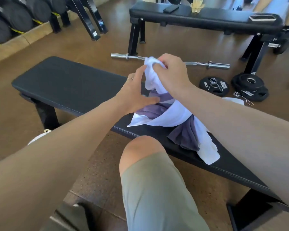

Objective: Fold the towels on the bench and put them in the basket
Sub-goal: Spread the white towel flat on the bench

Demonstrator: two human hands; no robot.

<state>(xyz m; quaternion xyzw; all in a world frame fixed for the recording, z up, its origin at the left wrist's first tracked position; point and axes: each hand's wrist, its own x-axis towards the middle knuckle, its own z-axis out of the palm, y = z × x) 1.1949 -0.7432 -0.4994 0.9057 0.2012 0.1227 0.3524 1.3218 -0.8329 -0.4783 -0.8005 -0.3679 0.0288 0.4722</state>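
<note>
At the bottom of the view a bent knee (140, 157) in olive shorts (157, 197) rises in front of the bench (65, 84), a black padded one running from upper left to lower right. On its right half lies a rumpled heap of towels: a white towel (172, 114) draped over a purple towel (185, 135), with the white end trailing toward the near edge. The left hand (133, 94), a ring on one finger, reaches in with straight, spread fingers that touch the purple cloth and the white fold beside it. The right hand (172, 72) is raised above the heap and pinches a bunched corner of the white towel between thumb and curled fingers, lifting that end clear of the bench. On the floor beyond lie a curl bar (212, 64) and weight plates (250, 87). Farther back stands a second bench (207, 19), and dumbbells (20, 15) fill a rack at the upper left. No basket can be made out.
</note>
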